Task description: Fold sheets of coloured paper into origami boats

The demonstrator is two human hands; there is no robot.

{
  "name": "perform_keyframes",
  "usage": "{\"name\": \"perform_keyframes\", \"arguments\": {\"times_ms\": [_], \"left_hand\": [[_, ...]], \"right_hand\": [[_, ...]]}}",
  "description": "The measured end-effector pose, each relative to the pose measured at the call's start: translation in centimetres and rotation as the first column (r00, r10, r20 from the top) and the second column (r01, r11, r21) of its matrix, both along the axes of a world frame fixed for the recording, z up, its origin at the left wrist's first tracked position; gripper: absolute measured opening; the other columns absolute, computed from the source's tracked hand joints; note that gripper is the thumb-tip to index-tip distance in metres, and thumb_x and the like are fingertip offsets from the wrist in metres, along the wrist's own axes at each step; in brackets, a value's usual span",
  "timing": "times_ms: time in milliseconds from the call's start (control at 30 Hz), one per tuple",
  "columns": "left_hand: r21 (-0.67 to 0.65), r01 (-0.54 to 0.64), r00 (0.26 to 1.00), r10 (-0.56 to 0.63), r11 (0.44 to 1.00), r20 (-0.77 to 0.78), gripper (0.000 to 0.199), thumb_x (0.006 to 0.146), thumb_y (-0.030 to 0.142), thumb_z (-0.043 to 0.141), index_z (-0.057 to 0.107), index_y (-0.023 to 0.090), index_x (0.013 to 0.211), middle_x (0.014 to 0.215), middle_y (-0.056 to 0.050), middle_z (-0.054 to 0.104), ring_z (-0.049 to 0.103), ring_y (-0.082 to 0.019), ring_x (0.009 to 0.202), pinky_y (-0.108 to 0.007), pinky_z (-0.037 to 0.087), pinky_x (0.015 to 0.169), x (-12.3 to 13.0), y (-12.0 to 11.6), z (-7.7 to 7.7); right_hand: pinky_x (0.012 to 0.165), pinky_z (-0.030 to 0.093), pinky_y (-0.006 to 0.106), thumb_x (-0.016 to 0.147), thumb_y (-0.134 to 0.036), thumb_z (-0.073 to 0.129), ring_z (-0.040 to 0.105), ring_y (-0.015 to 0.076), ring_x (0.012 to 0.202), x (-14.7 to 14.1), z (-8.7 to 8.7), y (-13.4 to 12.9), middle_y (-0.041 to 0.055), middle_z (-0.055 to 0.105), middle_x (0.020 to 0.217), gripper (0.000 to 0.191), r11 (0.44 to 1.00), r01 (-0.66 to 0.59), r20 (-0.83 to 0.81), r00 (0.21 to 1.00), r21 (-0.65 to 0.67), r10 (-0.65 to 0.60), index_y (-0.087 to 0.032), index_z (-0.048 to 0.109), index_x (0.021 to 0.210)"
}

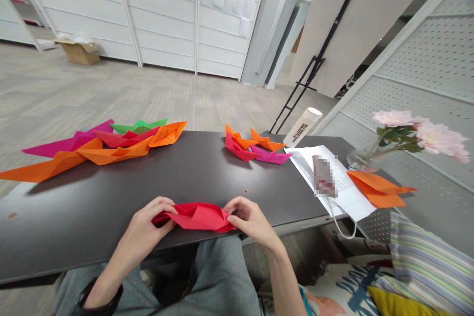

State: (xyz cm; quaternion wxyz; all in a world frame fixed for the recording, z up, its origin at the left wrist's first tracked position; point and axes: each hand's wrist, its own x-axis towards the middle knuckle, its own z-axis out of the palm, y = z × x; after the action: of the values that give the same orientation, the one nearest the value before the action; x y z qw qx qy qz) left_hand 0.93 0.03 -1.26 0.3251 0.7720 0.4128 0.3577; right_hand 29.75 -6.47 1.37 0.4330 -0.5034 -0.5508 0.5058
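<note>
A red paper boat (202, 217) is held between both hands, low over the near edge of the dark table (177, 182). My left hand (150, 224) pinches its left end, fingers behind and thumb in front. Its right end is gripped by my right hand (252, 219), thumb on the near side. Beyond them at the back left stand several folded paper boats, among them an orange one (114, 154), a magenta one (74, 142) and a green one (140, 126). Smaller boats, including a red one (239, 150) and a magenta one (272, 156), sit at the back centre.
Printed sheets (355, 202) lie at the right, with a blurred item and a white cord on them. Behind stands a white cylinder (303, 126). A vase with pink flowers (425, 131) and an orange folded paper (379, 188) occupy the right end, near striped cushions (429, 256).
</note>
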Motion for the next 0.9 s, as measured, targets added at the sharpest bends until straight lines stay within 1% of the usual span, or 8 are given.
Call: {"name": "perform_keyframes", "arguments": {"times_ms": [100, 267, 400, 500, 600, 667, 767, 900], "left_hand": [[0.019, 0.001, 1.000, -0.001, 1.000, -0.027, 0.023, 0.088, 0.042, 0.062, 0.071, 0.022, 0.079, 0.098, -0.006, 0.069, 0.068, -0.020, 0.090, -0.028, 0.056, 0.079, 0.1, -0.1, 0.2], [0.089, -0.086, 0.993, 0.093, 0.992, -0.075, 0.030, 0.087, 0.048, 0.063, 0.074, 0.021, 0.082, 0.110, -0.009, 0.067, 0.066, -0.023, 0.101, -0.034, 0.055, 0.089, 0.1, -0.2, 0.1], [0.093, -0.094, 0.989, 0.104, 0.991, -0.105, 0.031, 0.088, 0.048, 0.062, 0.072, 0.021, 0.078, 0.111, -0.008, 0.066, 0.065, -0.023, 0.101, -0.033, 0.053, 0.091, 0.0, -0.2, -0.2], [0.080, -0.096, 0.986, 0.106, 0.992, -0.129, 0.031, 0.089, 0.049, 0.061, 0.072, 0.021, 0.081, 0.107, -0.007, 0.066, 0.066, -0.022, 0.097, -0.031, 0.053, 0.087, 0.0, -0.1, -0.5], [0.077, -0.103, 0.983, 0.114, 0.992, -0.141, 0.032, 0.089, 0.050, 0.060, 0.071, 0.021, 0.083, 0.104, -0.006, 0.067, 0.066, -0.022, 0.096, -0.031, 0.052, 0.086, 0.0, -0.1, -0.8], [0.078, -0.109, 0.982, 0.119, 0.991, -0.147, 0.031, 0.089, 0.050, 0.059, 0.070, 0.021, 0.085, 0.103, -0.006, 0.067, 0.066, -0.022, 0.096, -0.031, 0.052, 0.086, 0.0, -0.1, -0.8], [0.079, -0.114, 0.981, 0.125, 0.990, -0.151, 0.031, 0.090, 0.050, 0.058, 0.070, 0.021, 0.087, 0.103, -0.006, 0.068, 0.066, -0.022, 0.096, -0.031, 0.052, 0.086, 0.0, -0.2, -0.7], [0.066, -0.112, 0.980, 0.121, 0.992, -0.155, 0.031, 0.090, 0.050, 0.058, 0.069, 0.021, 0.088, 0.103, -0.006, 0.067, 0.066, -0.022, 0.096, -0.031, 0.052, 0.086, 0.0, -0.2, -0.5]], "right_hand": [[0.071, 0.054, 0.027, 0.079, -0.037, 0.076, 0.066, 0.0156, 0.082, 0.0, -0.1, 0.0, 0.0061, 0.071, 0.099, 0.031, 0.997, -0.060, 0.002, 0.998, -0.044, 0.060, -0.017, 0.070, 0.102], [0.074, 0.054, 0.029, 0.073, -0.034, 0.080, 0.066, 0.0168, 0.085, 0.3, 0.0, -0.1, 0.0052, 0.073, 0.099, 0.035, 0.995, -0.083, 0.025, 0.996, -0.049, 0.084, -0.018, 0.073, 0.104], [0.071, 0.054, 0.029, 0.081, -0.034, 0.072, 0.067, 0.0172, 0.082, -0.1, -1.0, 0.4, 0.0055, 0.073, 0.093, 0.018, 0.998, 0.047, 0.072, 0.996, 0.029, -0.049, -0.019, 0.076, 0.088], [0.066, 0.054, 0.028, 0.082, -0.033, 0.070, 0.066, 0.0163, 0.074, -0.7, -1.8, 0.6, 0.0055, 0.072, 0.084, 0.015, 0.981, 0.174, 0.044, 0.983, 0.089, -0.178, -0.018, 0.073, 0.080], [0.066, 0.054, 0.027, 0.082, -0.029, 0.068, 0.067, 0.0174, 0.079, -1.0, -1.8, 0.4, 0.0070, 0.071, 0.088, 0.013, 0.964, 0.215, 0.089, 0.969, 0.157, -0.231, -0.018, 0.070, 0.074], [0.067, 0.054, 0.027, 0.083, -0.029, 0.065, 0.067, 0.0186, 0.086, -0.8, -1.3, 0.1, 0.0086, 0.071, 0.097, 0.013, 0.971, 0.160, 0.135, 0.974, 0.175, -0.184, -0.019, 0.071, 0.076], [0.075, 0.055, 0.030, 0.089, -0.033, 0.058, 0.066, 0.0208, 0.099, 0.0, -0.3, -0.3, 0.0100, 0.069, 0.110, 0.021, 0.982, -0.002, 0.141, 0.990, 0.187, -0.025, -0.020, 0.074, 0.087], [0.082, 0.054, 0.035, 0.091, -0.037, 0.059, 0.067, 0.0215, 0.099, 0.7, 0.1, -0.4, 0.0105, 0.068, 0.116, 0.023, 0.982, -0.126, 0.069, 0.991, 0.144, 0.117, -0.020, 0.074, 0.086]]}}
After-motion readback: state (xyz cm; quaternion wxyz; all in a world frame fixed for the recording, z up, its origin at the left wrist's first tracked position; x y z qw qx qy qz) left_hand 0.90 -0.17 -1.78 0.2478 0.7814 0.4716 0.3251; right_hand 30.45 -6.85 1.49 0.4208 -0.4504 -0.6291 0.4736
